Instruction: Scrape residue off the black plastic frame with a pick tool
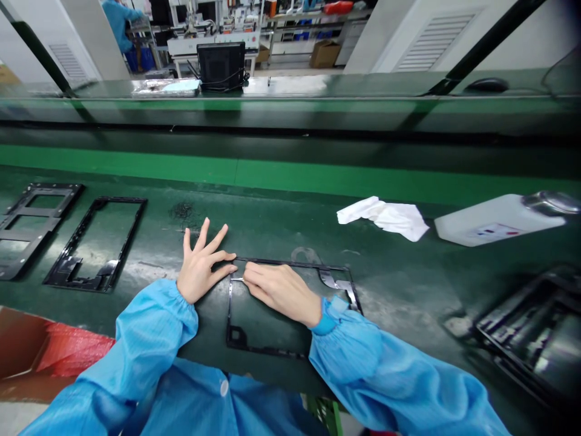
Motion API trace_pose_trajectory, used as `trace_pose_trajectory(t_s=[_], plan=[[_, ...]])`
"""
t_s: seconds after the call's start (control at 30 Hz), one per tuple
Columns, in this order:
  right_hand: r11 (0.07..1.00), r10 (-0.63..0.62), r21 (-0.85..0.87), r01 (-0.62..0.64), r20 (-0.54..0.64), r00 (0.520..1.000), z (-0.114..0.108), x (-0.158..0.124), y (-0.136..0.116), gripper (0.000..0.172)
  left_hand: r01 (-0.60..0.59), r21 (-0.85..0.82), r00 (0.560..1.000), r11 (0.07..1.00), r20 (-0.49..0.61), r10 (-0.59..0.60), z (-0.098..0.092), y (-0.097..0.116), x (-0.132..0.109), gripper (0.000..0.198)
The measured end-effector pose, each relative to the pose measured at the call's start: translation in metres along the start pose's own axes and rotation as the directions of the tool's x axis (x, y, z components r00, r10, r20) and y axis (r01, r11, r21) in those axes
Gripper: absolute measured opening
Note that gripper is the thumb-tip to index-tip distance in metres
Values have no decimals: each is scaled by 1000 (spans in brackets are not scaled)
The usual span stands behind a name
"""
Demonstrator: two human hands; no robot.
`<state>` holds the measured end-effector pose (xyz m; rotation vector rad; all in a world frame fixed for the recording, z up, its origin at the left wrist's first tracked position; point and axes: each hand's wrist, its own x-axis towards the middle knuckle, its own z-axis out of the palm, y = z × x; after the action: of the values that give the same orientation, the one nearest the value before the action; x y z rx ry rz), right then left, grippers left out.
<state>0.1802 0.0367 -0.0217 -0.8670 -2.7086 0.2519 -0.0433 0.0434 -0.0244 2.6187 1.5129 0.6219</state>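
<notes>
In front of me a thin black rectangular frame [229,309] lies flat on the green bench, with silvery flat pieces at its right end. My left hand [200,266] has thumb and index finger closed on the frame's far left corner; its other fingers are spread in the air. Just right of it, my right hand [281,290] reaches over the frame's opening. Its fingers pinch a thin, shiny metal tool [236,279], whose tip touches the frame's left side. Most of that tool is hidden by the fingers, so its exact kind is unclear.
Another black frame [129,233] and a grey-black plate with windows [34,236] lie at left, near dark scraps [182,211]. A white cloth [385,217], a white bottle [494,221] and blurred stacked black frames [531,327] are at right. A red-lined carton [27,357] stands below.
</notes>
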Motion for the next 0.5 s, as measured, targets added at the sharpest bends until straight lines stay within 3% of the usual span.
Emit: trace_pose_trajectory(t_s=[0.5], plan=[[999, 54, 6, -54, -1, 999, -1, 1, 1, 20, -2, -20, 1000, 1000, 11, 3, -1, 0, 0, 19]])
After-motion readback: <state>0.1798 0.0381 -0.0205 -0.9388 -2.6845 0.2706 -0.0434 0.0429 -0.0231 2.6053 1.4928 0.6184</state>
